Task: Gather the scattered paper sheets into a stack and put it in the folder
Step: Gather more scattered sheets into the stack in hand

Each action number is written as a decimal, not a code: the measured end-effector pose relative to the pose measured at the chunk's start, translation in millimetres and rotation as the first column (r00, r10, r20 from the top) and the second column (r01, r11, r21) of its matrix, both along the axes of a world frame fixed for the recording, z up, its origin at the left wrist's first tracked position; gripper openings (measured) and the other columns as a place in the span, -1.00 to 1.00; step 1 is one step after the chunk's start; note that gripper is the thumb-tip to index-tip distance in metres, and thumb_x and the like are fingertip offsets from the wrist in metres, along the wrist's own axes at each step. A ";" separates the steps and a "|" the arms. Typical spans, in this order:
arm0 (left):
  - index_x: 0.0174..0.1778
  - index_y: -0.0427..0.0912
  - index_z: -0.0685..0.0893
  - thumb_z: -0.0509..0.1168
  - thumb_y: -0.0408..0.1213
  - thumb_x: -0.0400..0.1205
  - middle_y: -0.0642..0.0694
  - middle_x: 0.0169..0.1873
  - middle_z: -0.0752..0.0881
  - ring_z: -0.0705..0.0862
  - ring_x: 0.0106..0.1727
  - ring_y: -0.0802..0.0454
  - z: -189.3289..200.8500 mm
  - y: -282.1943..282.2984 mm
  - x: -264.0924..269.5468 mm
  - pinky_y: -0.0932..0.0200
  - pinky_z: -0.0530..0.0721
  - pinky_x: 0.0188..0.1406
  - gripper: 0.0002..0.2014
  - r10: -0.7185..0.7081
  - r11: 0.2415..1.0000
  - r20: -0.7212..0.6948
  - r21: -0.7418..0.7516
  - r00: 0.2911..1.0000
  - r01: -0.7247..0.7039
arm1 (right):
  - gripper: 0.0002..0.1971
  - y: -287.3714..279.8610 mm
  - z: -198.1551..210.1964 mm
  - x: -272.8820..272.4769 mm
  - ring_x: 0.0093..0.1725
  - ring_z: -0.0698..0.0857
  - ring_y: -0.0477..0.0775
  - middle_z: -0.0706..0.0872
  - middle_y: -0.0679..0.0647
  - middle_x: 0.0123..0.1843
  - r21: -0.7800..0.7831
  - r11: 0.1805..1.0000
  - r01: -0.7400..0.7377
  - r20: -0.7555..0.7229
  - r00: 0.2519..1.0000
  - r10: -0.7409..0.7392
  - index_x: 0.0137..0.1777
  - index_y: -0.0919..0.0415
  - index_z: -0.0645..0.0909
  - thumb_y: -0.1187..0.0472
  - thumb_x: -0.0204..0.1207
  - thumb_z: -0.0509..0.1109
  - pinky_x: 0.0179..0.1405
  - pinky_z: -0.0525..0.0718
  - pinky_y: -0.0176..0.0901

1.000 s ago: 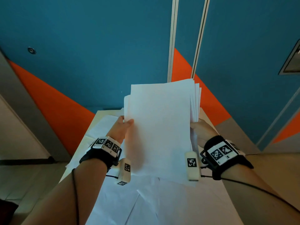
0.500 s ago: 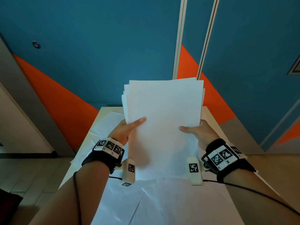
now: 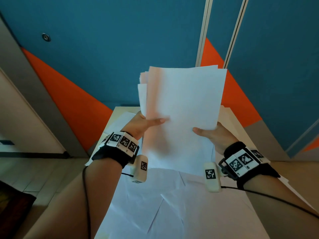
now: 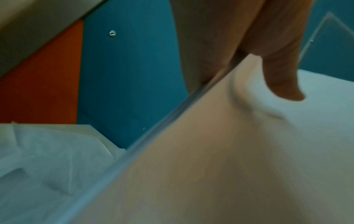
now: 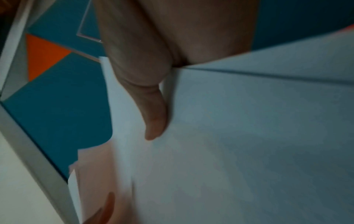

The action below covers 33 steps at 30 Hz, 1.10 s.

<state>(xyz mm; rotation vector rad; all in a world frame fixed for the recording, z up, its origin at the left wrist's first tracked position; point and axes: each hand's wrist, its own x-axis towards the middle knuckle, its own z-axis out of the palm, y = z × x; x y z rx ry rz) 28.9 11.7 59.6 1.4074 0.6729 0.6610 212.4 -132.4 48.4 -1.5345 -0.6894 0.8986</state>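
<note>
A stack of white paper sheets (image 3: 183, 107) is held up nearly upright above the table, its left edges slightly fanned. My left hand (image 3: 146, 123) grips the stack's left side, thumb across the front sheet (image 4: 229, 151). My right hand (image 3: 210, 133) grips the lower right side, thumb on the front (image 5: 249, 136). More loose white sheets (image 3: 164, 204) lie overlapping on the table beneath the stack. The folder is not in view.
The narrow pale table (image 3: 119, 111) runs away from me toward a blue and orange wall (image 3: 103, 57). Sheets hang over the table's left edge. Pale floor lies on both sides, with a dark object (image 3: 12, 207) at the lower left.
The stack has risen and shifted a little to the right. Both thumbs have slid onto the front sheet, where one second ago the hands held only the edges.
</note>
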 end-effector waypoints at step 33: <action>0.22 -0.22 0.52 0.50 -0.15 0.43 -0.26 0.22 0.58 0.55 0.29 -0.26 -202.1 33.3 -47.6 -0.07 0.51 0.26 -0.50 0.211 0.957 -0.924 0.128 0.319 -0.262 | -0.48 15.2 -42.1 42.4 0.35 0.55 0.28 0.60 0.23 0.34 -0.272 0.859 0.434 0.268 0.891 -0.366 0.36 0.43 0.45 0.26 0.45 0.49 0.30 0.47 0.01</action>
